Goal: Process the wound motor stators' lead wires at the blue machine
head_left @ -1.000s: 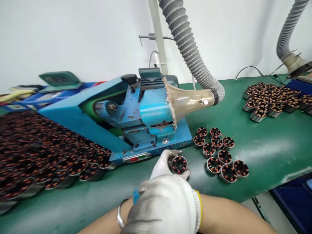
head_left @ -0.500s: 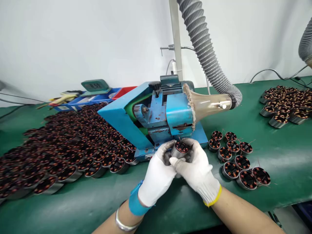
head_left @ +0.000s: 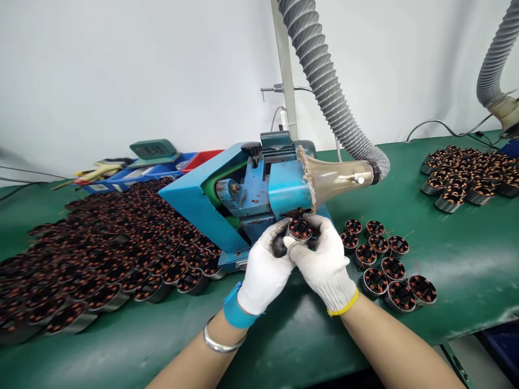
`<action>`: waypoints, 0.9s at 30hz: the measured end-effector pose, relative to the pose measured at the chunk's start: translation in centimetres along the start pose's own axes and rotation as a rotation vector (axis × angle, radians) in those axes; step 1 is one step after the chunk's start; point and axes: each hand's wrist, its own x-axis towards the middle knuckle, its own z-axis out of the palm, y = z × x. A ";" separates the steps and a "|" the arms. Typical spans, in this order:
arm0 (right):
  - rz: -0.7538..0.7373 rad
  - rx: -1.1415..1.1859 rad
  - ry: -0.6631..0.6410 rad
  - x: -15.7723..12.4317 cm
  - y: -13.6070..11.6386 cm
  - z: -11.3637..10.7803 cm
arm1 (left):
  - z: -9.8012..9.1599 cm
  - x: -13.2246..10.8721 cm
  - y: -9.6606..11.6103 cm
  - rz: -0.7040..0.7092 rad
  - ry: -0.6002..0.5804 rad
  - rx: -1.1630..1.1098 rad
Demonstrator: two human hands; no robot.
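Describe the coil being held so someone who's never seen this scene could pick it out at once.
Start at the blue machine in mid-picture, on the green table. At its near side, the gloved left hand and right hand meet around the coil. Unlike the other coils, spread to either side, it alone is in the hands.

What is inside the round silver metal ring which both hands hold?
Inside the ring: coppery windings and black parts. Its bottom is hidden; the white-gloved left hand and right hand partly cover its sides.
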 end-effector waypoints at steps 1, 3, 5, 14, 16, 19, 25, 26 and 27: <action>0.000 0.003 0.006 0.1 -0.1 0.0 | 0.0 0.0 0.1 -0.001 0.009 0.017; 0.002 0.018 0.012 0.2 -0.2 0.1 | 0.0 0.0 0.2 0.000 0.023 0.054; 0.022 0.034 -0.004 0.2 -0.2 0.1 | 0.0 0.0 0.4 0.006 0.028 0.067; 0.065 0.046 0.011 0.6 -0.9 0.0 | 0.6 0.2 1.3 -0.024 0.036 0.073; 0.052 0.058 0.002 0.8 -0.8 0.0 | 0.8 0.2 1.2 -0.021 0.049 0.069; 0.015 0.056 -0.036 0.8 -0.3 -0.4 | 0.8 0.1 0.4 0.027 0.045 0.064; -0.106 -0.044 -0.078 0.7 0.4 -0.9 | 0.2 -0.3 -1.5 0.115 0.093 0.086; -0.108 -0.045 -0.079 0.7 0.4 -0.8 | 0.2 -0.3 -1.5 0.117 0.101 0.090; -0.103 -0.036 -0.078 0.8 0.4 -0.7 | 0.2 -0.3 -1.3 0.111 0.103 0.097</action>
